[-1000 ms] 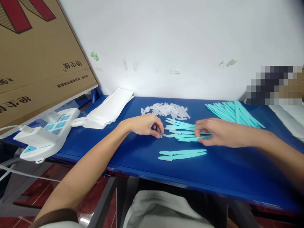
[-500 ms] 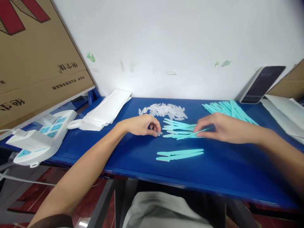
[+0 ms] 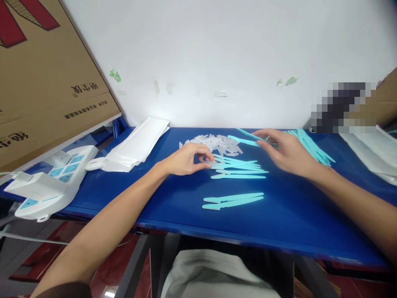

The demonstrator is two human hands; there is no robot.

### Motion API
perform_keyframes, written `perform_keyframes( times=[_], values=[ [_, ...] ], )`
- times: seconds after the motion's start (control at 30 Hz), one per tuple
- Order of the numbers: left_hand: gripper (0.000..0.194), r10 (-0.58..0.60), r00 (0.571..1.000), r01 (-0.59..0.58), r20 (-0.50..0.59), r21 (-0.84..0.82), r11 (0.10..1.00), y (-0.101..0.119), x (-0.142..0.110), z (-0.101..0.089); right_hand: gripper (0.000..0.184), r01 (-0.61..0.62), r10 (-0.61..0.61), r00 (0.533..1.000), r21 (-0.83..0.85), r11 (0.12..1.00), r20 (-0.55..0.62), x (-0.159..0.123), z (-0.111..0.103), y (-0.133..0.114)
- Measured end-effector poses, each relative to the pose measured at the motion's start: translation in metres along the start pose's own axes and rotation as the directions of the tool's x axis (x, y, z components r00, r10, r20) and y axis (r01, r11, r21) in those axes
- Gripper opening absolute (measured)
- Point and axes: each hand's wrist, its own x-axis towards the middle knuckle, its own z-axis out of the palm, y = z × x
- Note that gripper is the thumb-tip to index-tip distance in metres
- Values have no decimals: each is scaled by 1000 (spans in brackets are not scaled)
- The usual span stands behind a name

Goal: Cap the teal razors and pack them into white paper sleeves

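My left hand point(image 3: 186, 159) rests on the blue table point(image 3: 279, 215), fingers pinched on a small clear cap point(image 3: 212, 164) at the left end of a row of teal razor sticks point(image 3: 238, 168). My right hand point(image 3: 285, 151) is lifted above the table and pinches one teal razor stick point(image 3: 245, 140) that points left over the pile of clear caps point(image 3: 214, 143). Two finished teal sticks point(image 3: 232, 200) lie side by side nearer to me.
A heap of teal sticks point(image 3: 310, 145) lies at the back right. White sleeves point(image 3: 136, 145) are stacked at the back left, beside a white power strip point(image 3: 46, 182) and a cardboard box point(image 3: 46, 78). White sheets point(image 3: 372, 153) lie at the far right.
My right hand has lifted one teal stick from the row and carried it up and back over the clear caps. My left hand has stayed by the row's left end.
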Motion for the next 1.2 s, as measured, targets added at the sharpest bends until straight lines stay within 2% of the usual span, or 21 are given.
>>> perform_keyframes(
  times=[0.07, 0.13, 0.27, 0.47, 0.57, 0.7, 0.87, 1.0, 1.2],
  values=[
    [14, 53, 995, -50, -88, 36, 998, 0, 1, 3, 43, 1, -1, 1000, 5, 1000, 7, 1, 1, -2],
    [13, 71, 989, -58, -131, 107, 993, -1, 2, 7, 45, -30, 29, 999, 35, 999, 39, 0, 1, -7],
    [15, 51, 990, -17, -129, 252, 968, -4, 3, 12, 46, -161, 151, 981, 72, 984, 120, -3, 2, -17],
    [15, 69, 988, -29, -136, 282, 959, -8, 4, 15, 59, -220, 201, 963, 94, 971, 179, -5, 11, -23],
    [18, 84, 984, -31, -155, 316, 948, -9, 3, 17, 63, -210, 199, 971, 78, 975, 130, -8, 14, -25],
    [23, 129, 978, -64, -163, 356, 932, -9, 2, 20, 47, -156, 148, 987, 178, 972, 60, -12, 16, -33],
    [31, 118, 980, -50, -161, 374, 926, -8, 2, 21, 53, -146, 131, 988, 212, 966, 84, -15, 19, -38],
    [30, 84, 981, -11, -175, 381, 924, -6, 2, 20, 43, -89, 65, 991, 210, 974, 119, -14, 23, -36],
    [25, 179, 972, -109, -150, 387, 916, -8, 4, 19, 38, -50, 38, 996, 155, 987, 75, -14, 25, -34]
  ],
)
